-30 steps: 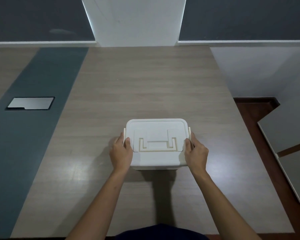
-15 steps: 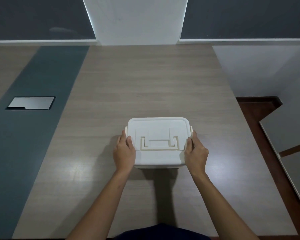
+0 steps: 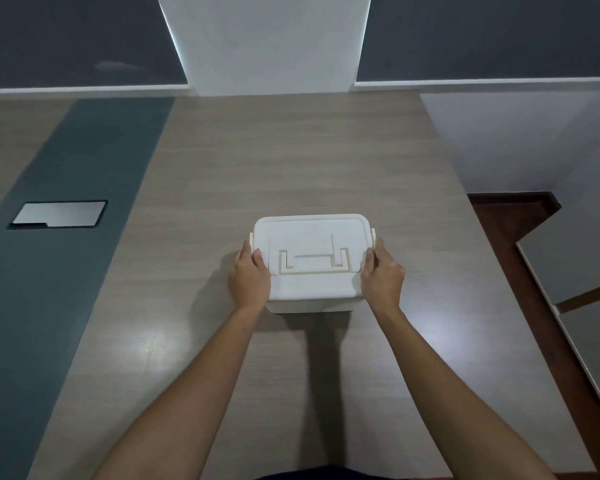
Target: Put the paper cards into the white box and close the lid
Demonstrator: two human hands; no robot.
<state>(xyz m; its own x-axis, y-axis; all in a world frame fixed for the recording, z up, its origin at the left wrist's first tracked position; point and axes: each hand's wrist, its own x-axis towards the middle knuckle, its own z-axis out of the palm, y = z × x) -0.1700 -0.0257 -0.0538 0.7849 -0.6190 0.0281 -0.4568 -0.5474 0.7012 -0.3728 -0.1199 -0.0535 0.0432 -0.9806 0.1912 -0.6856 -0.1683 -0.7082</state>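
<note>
White box (image 3: 311,285): plastic, rectangular with rounded corners, standing on the table in the near-centre of the scene, directly ahead of the person.
Lid (image 3: 309,233): sits flat on top of the box and covers it fully; no gap shows along its visible edges.
Handle (image 3: 314,263): a cream-coloured carry handle lies folded flat in a recess on the lid, nearer the person's side.
Side clips: a small cream tab stands at each short side, the left clip (image 3: 251,241) just beyond the left fingertips, the right clip (image 3: 373,235) just beyond the right ones.
Paper cards: none visible; the closed lid hides whatever is inside.
Left hand (image 3: 249,277): pressed against the left side of the box, thumb resting on the lid's edge, fingers wrapped down the side wall; it clasps the box.
Right hand (image 3: 381,275): mirrors it on the right side, thumb on the lid's edge, fingers along the wall, likewise clasping the box.
Forearms: both bare, reaching in from the near edge and converging on the box.
Table (image 3: 291,150): pale wood-grain top with a soft light reflection near the left forearm; a dark grey-blue strip (image 3: 59,258) runs along its left part.
Metal plate (image 3: 60,214): a silver cover set into the strip, far left, well apart from the box.
Wall (image 3: 271,39): a white column between dark panels at the far end.
</note>
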